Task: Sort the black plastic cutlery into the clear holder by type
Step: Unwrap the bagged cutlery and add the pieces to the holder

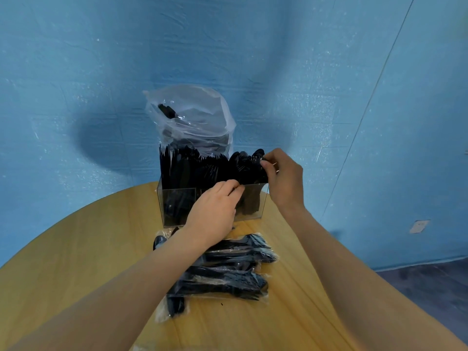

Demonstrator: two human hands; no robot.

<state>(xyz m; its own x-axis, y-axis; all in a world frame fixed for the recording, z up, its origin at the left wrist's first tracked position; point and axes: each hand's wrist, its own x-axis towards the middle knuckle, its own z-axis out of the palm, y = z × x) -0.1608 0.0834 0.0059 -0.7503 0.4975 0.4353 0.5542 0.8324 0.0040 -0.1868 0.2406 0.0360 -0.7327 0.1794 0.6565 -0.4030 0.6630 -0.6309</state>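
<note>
Glossy black plastic cutlery (215, 168) fills a clear, smooth holder (177, 198) on a matt wood-grain table (76, 249), behind it a crinkled transparent bag (197, 115).

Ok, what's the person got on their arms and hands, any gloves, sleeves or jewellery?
Nothing shows: the left hand and right hand are bare, without gloves. Both forearms are uncovered up to the frame edge, so no sleeves appear. No watch, bracelet or ring is visible on wrists or fingers.

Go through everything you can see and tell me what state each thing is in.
Clear holder: upright, packed with black cutlery.
Spoons: standing in holder's right end.
Wrapped cutlery packs: sealed, lying on table.
Plastic bag: upright behind holder.
Left hand: at holder's front rim.
Right hand: pinching spoons.
</note>
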